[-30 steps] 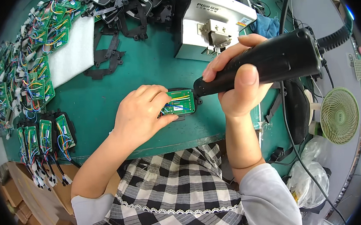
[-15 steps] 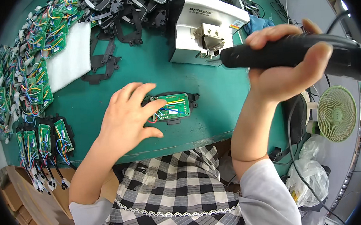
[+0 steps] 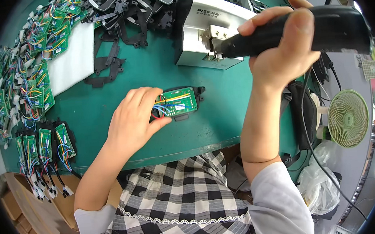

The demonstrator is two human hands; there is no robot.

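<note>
A green circuit board (image 3: 187,100) with yellow, blue and red wires sits in a black plastic frame (image 3: 200,91) on the table. My left hand (image 3: 134,110) grips the left end of that frame, thumb at the near edge and fingers at the far edge. Its wires partly vanish under the fingers. Raised on the right, my right hand (image 3: 284,45) is wrapped round a thick black corded electric screwdriver (image 3: 260,37). The screwdriver's tip end is at the front outlet of a white screw feeder (image 3: 200,22); the bit itself is hard to make out.
Many wired green boards (image 3: 41,81) pile up at far left, partly on white foam (image 3: 77,59). Several framed boards (image 3: 45,142) lie near left. Black plastic frames (image 3: 135,16) heap up behind. A green fan (image 3: 348,119) and dangling cable (image 3: 306,143) are at right.
My left hand has closed on the frame's left end, and the board has shifted slightly. My right hand has moved the screwdriver left and up to the screw feeder's outlet.
</note>
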